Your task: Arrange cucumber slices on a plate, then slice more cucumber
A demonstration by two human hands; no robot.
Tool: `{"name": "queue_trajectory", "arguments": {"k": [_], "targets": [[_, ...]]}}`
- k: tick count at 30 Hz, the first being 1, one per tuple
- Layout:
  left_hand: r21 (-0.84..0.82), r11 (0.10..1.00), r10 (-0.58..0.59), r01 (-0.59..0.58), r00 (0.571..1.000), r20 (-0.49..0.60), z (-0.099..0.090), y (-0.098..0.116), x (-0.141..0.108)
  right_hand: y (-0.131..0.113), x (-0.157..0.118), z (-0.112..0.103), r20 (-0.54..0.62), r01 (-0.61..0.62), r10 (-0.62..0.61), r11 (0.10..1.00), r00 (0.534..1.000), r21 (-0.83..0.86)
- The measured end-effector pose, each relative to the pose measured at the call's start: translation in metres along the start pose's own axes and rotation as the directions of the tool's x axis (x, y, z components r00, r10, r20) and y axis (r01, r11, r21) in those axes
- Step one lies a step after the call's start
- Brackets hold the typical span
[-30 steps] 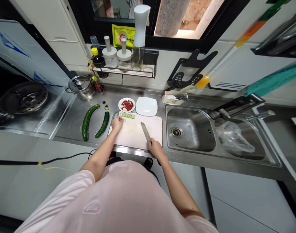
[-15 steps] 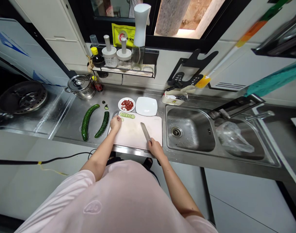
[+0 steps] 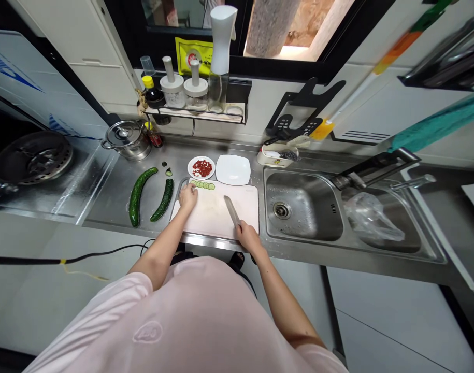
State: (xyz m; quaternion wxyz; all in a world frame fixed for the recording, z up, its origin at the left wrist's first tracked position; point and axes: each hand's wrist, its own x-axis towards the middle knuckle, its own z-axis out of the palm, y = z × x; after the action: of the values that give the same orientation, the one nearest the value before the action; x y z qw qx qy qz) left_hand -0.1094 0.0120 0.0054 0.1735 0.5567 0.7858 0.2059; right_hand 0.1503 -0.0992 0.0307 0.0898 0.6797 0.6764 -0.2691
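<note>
A row of overlapping pale green cucumber slices (image 3: 205,185) lies along the back left of the white cutting board (image 3: 215,215). My left hand (image 3: 187,196) is at the left end of that row, its fingers bent down; whatever they touch or hold is too small to make out. In my right hand (image 3: 247,237) is the handle of a knife (image 3: 231,210), its blade pointing away over the board. Left of the board lie a cut cucumber (image 3: 163,200) and a long whole one (image 3: 138,197), with small end pieces (image 3: 168,172) behind.
Behind the board stand a plate of chopped red pieces (image 3: 201,175) and a white square plate (image 3: 232,170). A steel pot (image 3: 130,142) is at the back left. The sink (image 3: 304,207) lies right, a wok (image 3: 30,158) far left. Bottles line a wall rack (image 3: 205,116).
My left hand has shifted slightly over the left end of the slices, and the separate slice seen beside its fingers is now hidden. The knife stays in place; the view has moved slightly.
</note>
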Motion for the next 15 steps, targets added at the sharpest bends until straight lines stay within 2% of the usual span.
{"name": "queue_trajectory", "arguments": {"k": [4,7,15], "targets": [[0.001,0.988,0.153,-0.153,0.986,0.059,0.009,0.019,0.000,-0.002,-0.001,-0.002,0.008,-0.019,0.019,1.000,1.000,-0.003],[0.023,0.974,0.221,-0.225,0.969,0.106,0.016,0.032,0.004,-0.001,0.000,-0.001,0.005,-0.008,0.008,1.000,1.000,0.002],[0.155,0.948,0.233,-0.277,0.939,0.252,0.023,0.049,0.015,-0.001,-0.001,-0.004,0.019,-0.001,0.001,1.000,1.000,0.013]]}}
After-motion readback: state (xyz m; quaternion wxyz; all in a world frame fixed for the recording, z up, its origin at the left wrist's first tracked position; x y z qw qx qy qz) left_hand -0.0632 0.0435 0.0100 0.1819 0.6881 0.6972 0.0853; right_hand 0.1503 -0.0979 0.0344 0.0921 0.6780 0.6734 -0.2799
